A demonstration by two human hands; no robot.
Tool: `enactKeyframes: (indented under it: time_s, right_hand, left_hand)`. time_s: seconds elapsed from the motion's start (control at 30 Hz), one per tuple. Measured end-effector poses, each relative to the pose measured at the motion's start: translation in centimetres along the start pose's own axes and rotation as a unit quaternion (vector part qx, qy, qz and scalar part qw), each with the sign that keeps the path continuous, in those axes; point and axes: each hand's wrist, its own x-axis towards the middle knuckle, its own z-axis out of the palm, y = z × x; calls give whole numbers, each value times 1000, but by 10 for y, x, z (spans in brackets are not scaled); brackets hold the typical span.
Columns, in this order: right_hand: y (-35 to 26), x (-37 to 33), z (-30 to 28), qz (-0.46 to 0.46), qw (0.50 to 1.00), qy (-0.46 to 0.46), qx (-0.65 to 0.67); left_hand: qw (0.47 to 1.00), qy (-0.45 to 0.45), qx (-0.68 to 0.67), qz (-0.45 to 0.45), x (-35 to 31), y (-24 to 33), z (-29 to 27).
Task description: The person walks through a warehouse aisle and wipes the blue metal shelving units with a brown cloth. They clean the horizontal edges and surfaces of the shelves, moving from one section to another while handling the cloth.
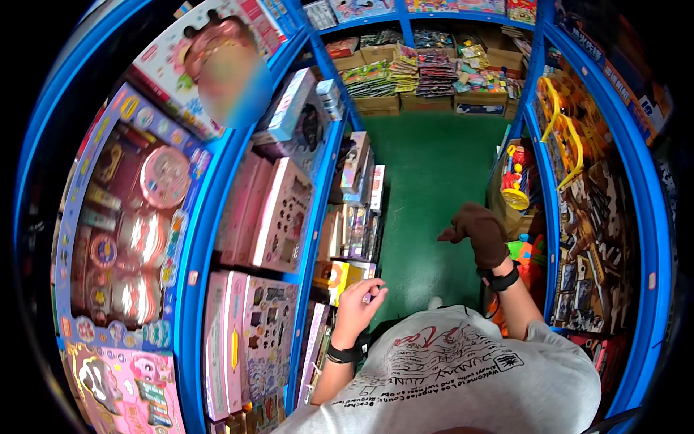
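Note:
My left hand [354,309] is raised beside the left shelves, its fingers curled in. A small purple thing [367,297] shows at its fingers, too small to name. Just beyond that hand is a yellow box [336,281] on a low shelf. My right hand [474,233] is out over the green floor, bent at the wrist. A dark brown cover [483,226], like a glove or hand puppet, hides it down to the wrist, and its fingers cannot be made out. A black band sits on each wrist.
Blue shelves [189,267] line the left, holding pink boxed toys [271,217]. On the right, a blue rack [640,239] bears toy guns [589,249] and yellow-handled toys. Cartons of packets [372,76] stand at the far end of the green floor [419,173].

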Motion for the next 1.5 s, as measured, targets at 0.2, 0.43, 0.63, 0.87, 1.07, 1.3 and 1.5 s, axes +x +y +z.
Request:
enactKeyframes:
  time_s: [0.2, 0.43, 0.63, 0.87, 1.07, 1.3, 1.5]
  right_hand:
    - [19, 26, -42, -57, 983, 112, -131]
    - [101, 67, -103, 141, 959, 109, -220]
    - [99, 215, -123, 12, 871, 89, -483]
    - [164, 407, -118, -86, 889, -91, -441]
    - [186, 583, -132, -36, 801, -253, -542]
    - [272, 706, -222, -42, 890, -268, -368]
    - [367, 802, -313, -91, 976, -175, -89]
  left_hand:
    - [986, -166, 10, 0, 121, 6, 46]
    - [970, -235, -35, 46, 273, -27, 106]
    - [936, -319, -68, 132, 447, -72, 136]
    - [880, -362, -218, 217, 633, -113, 167]
    - [794, -476, -379, -3, 741, -184, 192]
    - [843, -391, -368, -32, 862, -215, 223]
    - [895, -305, -326, -17, 996, -198, 274]
